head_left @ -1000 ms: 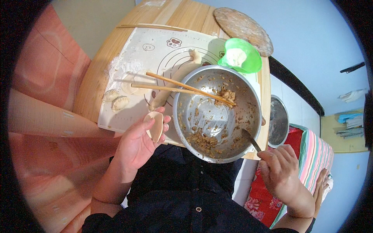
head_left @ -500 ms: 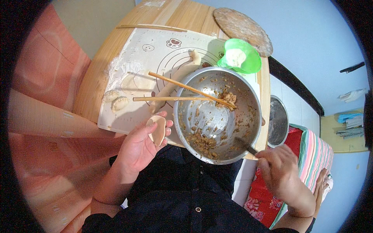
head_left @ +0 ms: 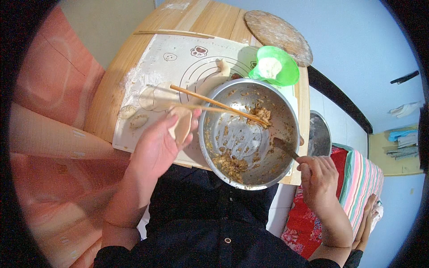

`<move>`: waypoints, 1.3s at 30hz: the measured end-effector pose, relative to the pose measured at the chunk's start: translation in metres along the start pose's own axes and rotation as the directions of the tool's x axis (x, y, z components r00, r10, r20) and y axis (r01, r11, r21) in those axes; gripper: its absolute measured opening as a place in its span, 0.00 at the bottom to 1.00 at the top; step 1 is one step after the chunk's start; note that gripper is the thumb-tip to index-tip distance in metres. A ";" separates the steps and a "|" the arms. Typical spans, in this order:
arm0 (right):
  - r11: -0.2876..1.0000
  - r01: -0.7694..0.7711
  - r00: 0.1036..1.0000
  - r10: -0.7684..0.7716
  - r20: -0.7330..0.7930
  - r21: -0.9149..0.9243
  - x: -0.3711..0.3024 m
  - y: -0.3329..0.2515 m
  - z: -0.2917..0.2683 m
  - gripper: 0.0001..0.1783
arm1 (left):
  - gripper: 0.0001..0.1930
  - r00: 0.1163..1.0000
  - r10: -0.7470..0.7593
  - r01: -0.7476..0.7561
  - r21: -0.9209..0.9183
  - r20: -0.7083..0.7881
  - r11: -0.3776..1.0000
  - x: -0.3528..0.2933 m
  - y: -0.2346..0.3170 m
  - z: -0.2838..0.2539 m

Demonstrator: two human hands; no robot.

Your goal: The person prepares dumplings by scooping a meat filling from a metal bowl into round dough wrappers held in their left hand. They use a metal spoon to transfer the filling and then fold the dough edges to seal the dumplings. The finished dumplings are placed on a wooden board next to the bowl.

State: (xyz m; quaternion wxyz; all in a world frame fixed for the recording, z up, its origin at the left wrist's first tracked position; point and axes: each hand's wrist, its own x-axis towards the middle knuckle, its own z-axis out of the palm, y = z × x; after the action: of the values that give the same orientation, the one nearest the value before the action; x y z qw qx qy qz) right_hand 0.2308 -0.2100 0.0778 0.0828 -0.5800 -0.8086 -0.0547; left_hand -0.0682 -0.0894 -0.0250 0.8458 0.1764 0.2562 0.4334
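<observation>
where left hand [head_left: 155,146] grips, dough wrapper [head_left: 181,126] hides — partly

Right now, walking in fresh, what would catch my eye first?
Probably the big metal bowl near the middle, smeared with brown filling, chopsticks slanting over its left rim. Left of it, the left hand cradles a dough wrapper; the right hand grips a utensil angled in from the right. Beyond sits a bright green bowl of white powder.
</observation>
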 end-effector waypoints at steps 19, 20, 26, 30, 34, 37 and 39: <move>0.923 0.094 0.992 -0.118 0.041 0.374 -0.011 -0.044 0.003 0.10 | 0.18 0.995 -0.092 0.087 -0.130 -0.032 0.988 -0.012 -0.013 -0.010; 0.909 0.112 0.990 -0.135 0.029 0.401 -0.009 -0.049 0.002 0.10 | 0.18 0.995 -0.096 0.092 -0.110 -0.027 0.990 -0.013 -0.013 -0.008; 0.921 0.003 1.000 -0.004 0.003 0.390 0.003 -0.029 0.004 0.12 | 0.20 0.996 -0.089 0.088 -0.064 -0.005 0.994 -0.014 -0.009 -0.003; 0.939 0.105 0.994 -0.099 -0.033 0.327 0.012 -0.024 0.021 0.15 | 0.20 0.996 -0.053 0.061 -0.103 0.076 0.993 0.010 0.008 0.007; 0.940 0.089 0.996 -0.077 -0.050 0.331 0.010 -0.019 0.025 0.17 | 0.18 0.990 -0.056 0.061 -0.041 0.127 0.997 0.045 0.025 0.012; 0.938 0.036 0.999 -0.020 -0.049 0.345 0.004 -0.016 0.029 0.17 | 0.21 0.997 -0.048 0.045 0.046 0.061 0.998 0.077 0.034 0.023; 0.941 0.001 0.999 0.013 -0.040 0.340 0.000 -0.015 0.028 0.18 | 0.18 0.993 -0.040 0.032 0.075 0.112 0.997 0.102 0.036 0.030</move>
State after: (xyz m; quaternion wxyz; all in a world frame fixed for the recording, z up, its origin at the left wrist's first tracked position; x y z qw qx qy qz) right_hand 0.2142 -0.2092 0.0500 0.1987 -0.5583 -0.8021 0.0736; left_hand -0.0235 0.0126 -0.0100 0.8596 0.2269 0.2266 0.3978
